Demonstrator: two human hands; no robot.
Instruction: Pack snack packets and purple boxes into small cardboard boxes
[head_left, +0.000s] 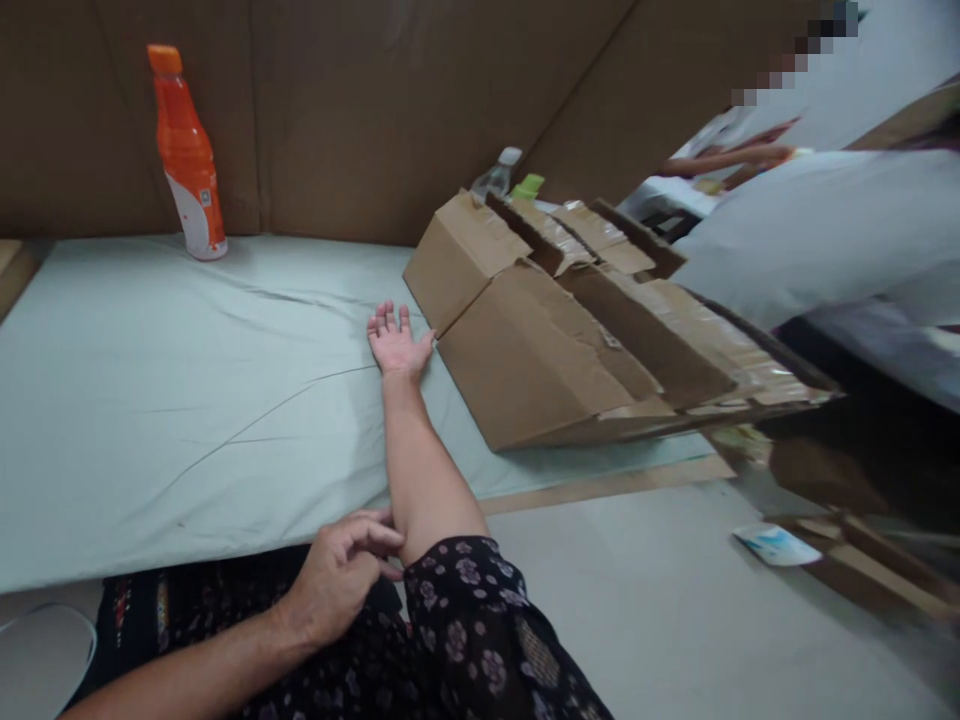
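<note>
Broadly spread beneath everything, a pale green cloth-covered table (150, 400); on it, tipped with flaps agape, a large brown cardboard box (540, 360). Far left of the box, an upright orange plastic bottle (187, 150), seemingly parked out of the way. Right hand (395, 345) laid open, grasping nothing, thumb touching the box, perhaps bracing it. Left hand (337, 575), well below the box, fingers curled at the floral sleeve (480, 620); whether pinching cloth, impossible to tell.

Orange bottle (187, 150) upright, far left
</note>
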